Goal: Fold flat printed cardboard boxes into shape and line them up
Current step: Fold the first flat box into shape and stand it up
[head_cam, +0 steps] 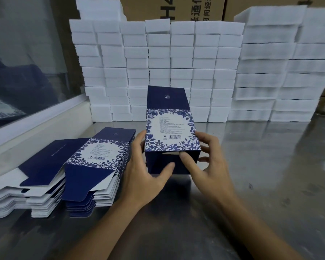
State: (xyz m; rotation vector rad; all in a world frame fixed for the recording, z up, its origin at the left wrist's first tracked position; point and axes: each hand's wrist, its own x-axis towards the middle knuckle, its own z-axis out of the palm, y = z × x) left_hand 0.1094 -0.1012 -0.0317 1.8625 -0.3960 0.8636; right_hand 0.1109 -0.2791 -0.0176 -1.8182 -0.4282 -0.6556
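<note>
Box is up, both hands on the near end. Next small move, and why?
Probably press the near flap fully in. The box is already squared, both thumbs lie on its near end, left hand and right hand hold its sides, and a pale slit still shows under the top edge, so that end looks unclosed.

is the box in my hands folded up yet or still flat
Folded into shape: the box shows a printed top face and a dark near end face, which both thumbs press. The near flap looks not fully tucked.

Box (pixel 172 128) label text too small, brown carton (pixel 173 8) cut off at top.
</note>
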